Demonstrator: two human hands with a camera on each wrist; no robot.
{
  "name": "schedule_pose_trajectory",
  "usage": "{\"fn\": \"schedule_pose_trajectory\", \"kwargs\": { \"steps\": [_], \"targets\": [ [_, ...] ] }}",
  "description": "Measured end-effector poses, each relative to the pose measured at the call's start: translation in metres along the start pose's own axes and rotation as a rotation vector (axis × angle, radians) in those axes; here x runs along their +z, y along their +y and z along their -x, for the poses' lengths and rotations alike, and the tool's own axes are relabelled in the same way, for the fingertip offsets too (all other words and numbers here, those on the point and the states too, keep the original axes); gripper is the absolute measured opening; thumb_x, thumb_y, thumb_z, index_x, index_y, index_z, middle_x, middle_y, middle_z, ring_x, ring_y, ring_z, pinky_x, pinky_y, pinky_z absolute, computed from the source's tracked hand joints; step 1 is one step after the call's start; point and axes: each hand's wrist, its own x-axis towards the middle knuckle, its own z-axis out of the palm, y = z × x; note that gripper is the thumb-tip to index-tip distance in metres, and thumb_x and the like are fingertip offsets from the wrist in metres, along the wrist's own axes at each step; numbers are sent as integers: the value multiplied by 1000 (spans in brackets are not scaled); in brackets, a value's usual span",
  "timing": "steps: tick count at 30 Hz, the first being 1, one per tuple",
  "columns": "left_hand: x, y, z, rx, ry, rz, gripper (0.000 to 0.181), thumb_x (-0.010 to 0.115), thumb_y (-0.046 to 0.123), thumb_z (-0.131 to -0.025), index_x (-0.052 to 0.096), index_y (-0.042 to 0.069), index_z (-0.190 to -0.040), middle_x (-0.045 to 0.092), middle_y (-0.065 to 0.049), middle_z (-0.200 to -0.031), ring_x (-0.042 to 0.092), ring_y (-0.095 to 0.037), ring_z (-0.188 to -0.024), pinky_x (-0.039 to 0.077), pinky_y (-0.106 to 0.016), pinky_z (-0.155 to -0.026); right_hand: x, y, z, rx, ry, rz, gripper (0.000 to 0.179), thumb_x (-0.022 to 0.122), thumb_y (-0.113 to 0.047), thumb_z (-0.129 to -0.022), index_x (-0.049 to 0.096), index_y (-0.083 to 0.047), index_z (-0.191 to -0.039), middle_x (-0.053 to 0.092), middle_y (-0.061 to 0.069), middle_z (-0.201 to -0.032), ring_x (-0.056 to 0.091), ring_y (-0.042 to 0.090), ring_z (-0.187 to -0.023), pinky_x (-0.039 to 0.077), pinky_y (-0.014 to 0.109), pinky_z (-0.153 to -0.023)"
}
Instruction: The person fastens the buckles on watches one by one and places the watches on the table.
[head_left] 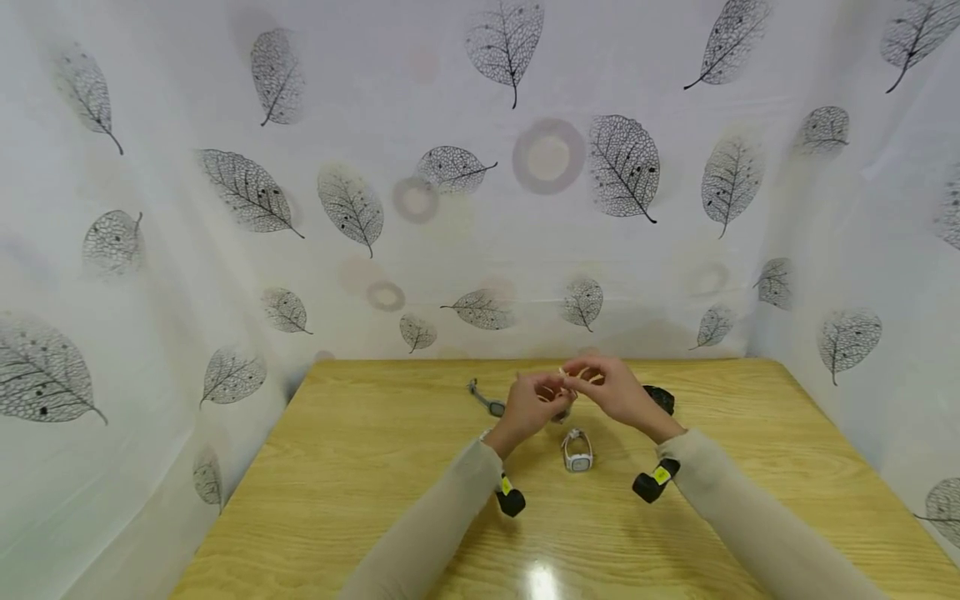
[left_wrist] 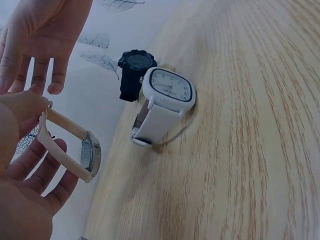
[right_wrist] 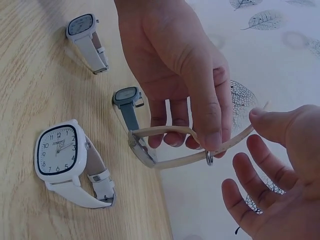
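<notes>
My left hand (head_left: pixel 528 408) holds a pale beige-strapped watch (right_wrist: pixel 185 161) above the table, thumb and fingers pinching the strap beside its metal buckle. The strap is bent into a loop, and the watch case (left_wrist: pixel 90 156) hangs at the far end of it. From the other side my right hand (head_left: pixel 611 392) meets the left, its thumb and index finger at the free strap tip (right_wrist: pixel 245 133); its other fingers are spread. Below the hands a white square watch (head_left: pixel 577 461) stands on the table with its strap closed in a loop.
A grey-blue watch (head_left: pixel 491 406) lies behind my left hand. Another white watch (right_wrist: pixel 82 27) sits near the left wrist, mostly hidden in the head view. A black watch (left_wrist: pixel 136 67) is behind the right wrist. A leaf-print curtain (head_left: pixel 450 233) surrounds the wooden table (head_left: pixel 360 467).
</notes>
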Motion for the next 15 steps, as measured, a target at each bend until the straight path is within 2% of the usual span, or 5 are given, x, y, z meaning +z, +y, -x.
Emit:
{"fn": "schedule_pose_trajectory", "kwargs": {
  "steps": [2, 5, 8, 12, 15],
  "targets": [
    [0, -2, 1, 0, -1, -12, 18, 80, 23, -92, 79, 14, -107, 74, 5, -87, 68, -5, -75, 58, -40, -87, -1, 2, 2, 6, 3, -17, 25, 68, -24, -102, 72, -9, -122, 70, 9, -120, 68, 30, -99, 58, 37, -82],
    [-1, -4, 1, 11, 3, -22, 17, 81, 20, -91, 80, 14, -107, 76, 4, -88, 68, -5, -74, 48, -47, -105, -2, 6, 4, 28, 14, -54, 28, 67, -25, -102, 70, -9, -125, 70, 11, -122, 69, 36, -99, 59, 36, -80],
    [-2, -4, 3, 18, 17, -7, 17, 81, 17, -91, 80, 13, -108, 76, 2, -89, 69, -5, -74, 49, -47, -105, -3, 9, 6, 33, 23, -105, 31, 66, -26, -103, 68, -7, -128, 68, 17, -125, 69, 41, -100, 60, 40, -81],
    [-2, -3, 5, 14, 29, 38, 19, 81, 14, -91, 79, 10, -109, 74, -2, -91, 69, -6, -74, 62, -33, -71, -4, 12, 8, 42, 42, -198, 32, 66, -23, -103, 66, -5, -129, 67, 21, -125, 71, 37, -100, 60, 48, -86],
    [-2, -3, 7, 29, 46, 39, 19, 82, 14, -90, 77, 9, -108, 74, -3, -90, 68, -7, -72, 59, -23, -65, -5, 14, 9, 55, 55, -256, 31, 66, -21, -103, 66, -2, -128, 67, 21, -125, 72, 34, -100, 61, 44, -86]
  ]
}}
